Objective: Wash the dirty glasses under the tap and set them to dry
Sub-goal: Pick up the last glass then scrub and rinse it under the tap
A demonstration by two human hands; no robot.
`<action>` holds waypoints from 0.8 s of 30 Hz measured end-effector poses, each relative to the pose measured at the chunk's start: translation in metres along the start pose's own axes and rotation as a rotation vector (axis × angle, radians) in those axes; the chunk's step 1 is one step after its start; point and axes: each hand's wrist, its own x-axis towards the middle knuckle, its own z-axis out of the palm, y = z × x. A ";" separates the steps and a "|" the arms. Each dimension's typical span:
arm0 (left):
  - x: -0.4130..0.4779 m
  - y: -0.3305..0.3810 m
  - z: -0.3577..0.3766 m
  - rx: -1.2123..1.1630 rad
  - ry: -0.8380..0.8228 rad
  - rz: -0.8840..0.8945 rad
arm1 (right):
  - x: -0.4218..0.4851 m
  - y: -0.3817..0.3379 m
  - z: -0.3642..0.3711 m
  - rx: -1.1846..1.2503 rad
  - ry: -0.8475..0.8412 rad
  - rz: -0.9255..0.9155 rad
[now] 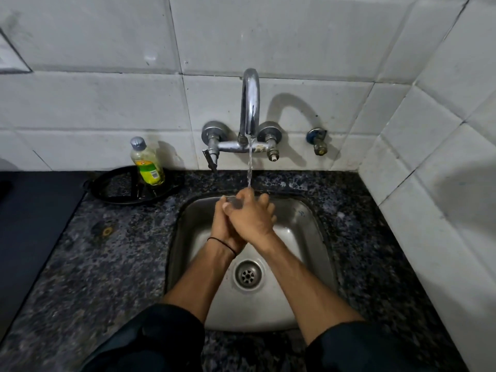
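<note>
Rinse step: one glass point(234, 203), seemingly clear and largely hidden, is held directly beneath the tap point(250, 103) in its stream point(250, 162), gripped by the left hand point(221, 224) and clasped over by the right hand point(251, 218); a drying place is needed next.

The tap point(251, 103) is glossy chromed metal, dulled in spots. The sink point(303, 226) is satin brushed steel. The counter point(107, 264) is smooth, dark speckled stone. The wall tiles point(94, 103) are white, glazed and smudged. The bottle point(148, 165) is clear plastic. The mostly covered glass point(233, 204) looks transparent.
</note>
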 end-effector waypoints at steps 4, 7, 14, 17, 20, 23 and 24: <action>0.000 0.008 0.010 0.072 -0.053 -0.041 | 0.021 0.002 -0.004 0.151 -0.100 0.112; 0.000 0.010 0.015 0.056 0.023 -0.033 | 0.030 0.001 -0.006 0.354 -0.088 0.075; -0.005 0.009 0.012 0.093 0.059 -0.181 | 0.040 0.011 -0.009 0.396 0.213 0.034; -0.011 0.000 0.010 0.020 0.101 -0.138 | 0.040 0.014 -0.009 0.298 0.359 -0.030; -0.007 -0.010 0.006 -0.106 0.185 -0.089 | 0.036 0.015 -0.008 0.195 0.415 -0.179; 0.003 -0.010 0.007 -0.111 0.234 -0.036 | 0.034 0.016 -0.012 0.091 0.254 -0.371; 0.005 -0.007 0.008 -0.104 0.228 -0.016 | 0.033 0.015 -0.015 0.043 0.201 -0.421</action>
